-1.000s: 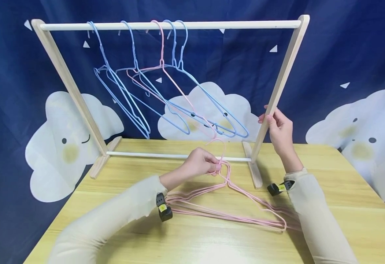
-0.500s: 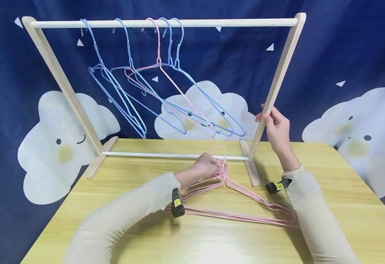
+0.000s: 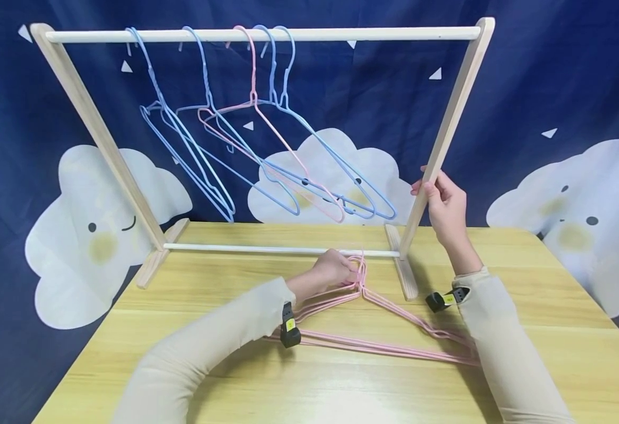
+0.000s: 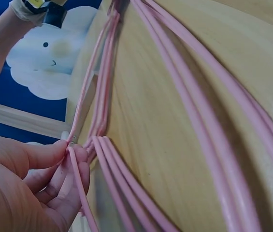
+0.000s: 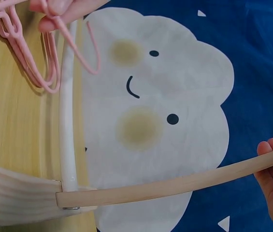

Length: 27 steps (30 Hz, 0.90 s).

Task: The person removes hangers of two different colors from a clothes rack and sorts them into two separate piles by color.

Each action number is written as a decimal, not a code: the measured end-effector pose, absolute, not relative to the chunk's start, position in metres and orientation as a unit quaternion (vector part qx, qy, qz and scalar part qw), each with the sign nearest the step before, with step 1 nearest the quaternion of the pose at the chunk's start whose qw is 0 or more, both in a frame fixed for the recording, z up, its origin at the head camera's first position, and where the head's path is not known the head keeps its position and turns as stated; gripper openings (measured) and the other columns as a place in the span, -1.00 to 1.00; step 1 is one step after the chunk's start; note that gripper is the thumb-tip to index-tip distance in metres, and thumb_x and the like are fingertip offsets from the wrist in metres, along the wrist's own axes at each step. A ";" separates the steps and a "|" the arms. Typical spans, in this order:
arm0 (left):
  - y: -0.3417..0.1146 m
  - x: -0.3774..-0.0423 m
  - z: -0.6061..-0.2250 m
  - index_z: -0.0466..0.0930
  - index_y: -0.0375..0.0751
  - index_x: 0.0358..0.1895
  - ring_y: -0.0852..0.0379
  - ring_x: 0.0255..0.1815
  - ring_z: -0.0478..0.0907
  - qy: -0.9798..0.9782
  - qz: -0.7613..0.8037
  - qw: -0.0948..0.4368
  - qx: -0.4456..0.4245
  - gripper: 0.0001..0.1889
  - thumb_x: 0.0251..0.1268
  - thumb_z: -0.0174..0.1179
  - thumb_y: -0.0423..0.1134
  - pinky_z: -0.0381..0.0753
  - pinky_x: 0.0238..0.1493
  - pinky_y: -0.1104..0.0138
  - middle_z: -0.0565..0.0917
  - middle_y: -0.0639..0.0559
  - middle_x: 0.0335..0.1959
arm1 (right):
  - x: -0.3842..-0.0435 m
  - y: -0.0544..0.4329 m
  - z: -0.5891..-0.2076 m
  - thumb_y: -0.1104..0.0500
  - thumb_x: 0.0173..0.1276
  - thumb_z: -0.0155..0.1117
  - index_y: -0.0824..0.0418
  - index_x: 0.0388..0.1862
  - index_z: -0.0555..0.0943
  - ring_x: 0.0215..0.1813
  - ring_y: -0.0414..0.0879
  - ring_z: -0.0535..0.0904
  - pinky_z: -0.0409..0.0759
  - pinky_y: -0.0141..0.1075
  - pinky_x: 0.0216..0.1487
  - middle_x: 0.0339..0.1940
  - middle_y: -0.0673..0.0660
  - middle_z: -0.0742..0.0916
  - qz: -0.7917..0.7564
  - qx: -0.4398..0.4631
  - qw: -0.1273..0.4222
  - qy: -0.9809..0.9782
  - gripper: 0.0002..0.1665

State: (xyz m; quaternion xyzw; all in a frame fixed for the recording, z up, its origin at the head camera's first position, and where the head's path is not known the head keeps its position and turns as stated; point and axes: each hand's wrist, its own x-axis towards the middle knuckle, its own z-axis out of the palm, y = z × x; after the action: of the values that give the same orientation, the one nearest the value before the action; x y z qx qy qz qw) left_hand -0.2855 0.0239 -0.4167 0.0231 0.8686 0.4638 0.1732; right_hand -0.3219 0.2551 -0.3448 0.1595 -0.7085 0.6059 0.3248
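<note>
My left hand (image 3: 334, 268) pinches the neck of a pink wire hanger (image 4: 80, 176) between thumb and fingers. That hanger stands slightly apart from several other pink hangers (image 4: 119, 186) stacked flat on the table. In the right wrist view its hook (image 5: 95, 48) sticks out past the fingers, near the rack's lower bar (image 5: 67, 130). My right hand (image 3: 447, 203) grips the right wooden post (image 3: 449, 118) of a small clothes rack, thumb on the near side. Above, a pink hanger (image 3: 254, 76) hangs from the white rail (image 3: 373, 34) among several blue hangers (image 3: 205, 76).
The rack's right foot (image 3: 406, 274) and left foot (image 3: 152, 268) stand on the wooden table (image 3: 542, 341). A dark blue curtain (image 3: 542, 65) with white clouds hangs behind. Hanger lower corners overlap above the table's back edge.
My left hand has moved down and slightly right with its pink hanger, which now lies closer along the stack. The right hand keeps its grip on the post. The head view has shifted slightly.
</note>
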 end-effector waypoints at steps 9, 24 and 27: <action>0.024 -0.284 -0.428 0.82 -0.20 -0.34 0.17 -0.36 0.69 0.873 0.460 0.159 0.036 -0.89 0.04 0.54 -0.35 0.59 -0.37 0.50 0.83 -0.02 -0.23 | -0.322 0.254 -0.344 0.34 0.55 0.13 0.29 0.16 0.64 -0.28 -0.23 0.70 0.60 -0.49 -0.03 -0.38 -0.04 0.76 0.605 0.157 0.326 -0.709 -0.71; 0.027 -0.281 -0.430 0.83 -0.21 -0.33 0.21 -0.53 0.67 0.882 0.435 0.173 0.051 -0.89 0.05 0.54 -0.35 0.64 -0.47 0.47 0.83 -0.01 -0.40 | -0.321 0.253 -0.343 0.30 0.57 0.13 0.22 0.12 0.65 -0.28 -0.21 0.69 0.61 -0.46 -0.01 -0.39 -0.04 0.75 0.614 0.152 0.323 -0.704 -0.75; 0.027 -0.281 -0.430 0.82 -0.22 -0.33 0.19 -0.54 0.67 0.882 0.429 0.184 0.060 -0.89 0.07 0.53 -0.35 0.68 -0.45 0.43 0.82 -0.02 -0.42 | -0.321 0.254 -0.343 0.29 0.57 0.13 0.22 0.12 0.65 -0.28 -0.21 0.70 0.62 -0.46 -0.02 -0.39 -0.04 0.75 0.611 0.151 0.325 -0.706 -0.74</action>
State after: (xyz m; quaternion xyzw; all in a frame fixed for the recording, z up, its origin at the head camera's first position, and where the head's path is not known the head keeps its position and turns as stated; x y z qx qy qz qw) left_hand -0.2807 0.0269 -0.4295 0.0597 0.8822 0.4294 0.1835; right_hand -0.3212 0.2536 -0.3431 0.1506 -0.7055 0.6114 0.3252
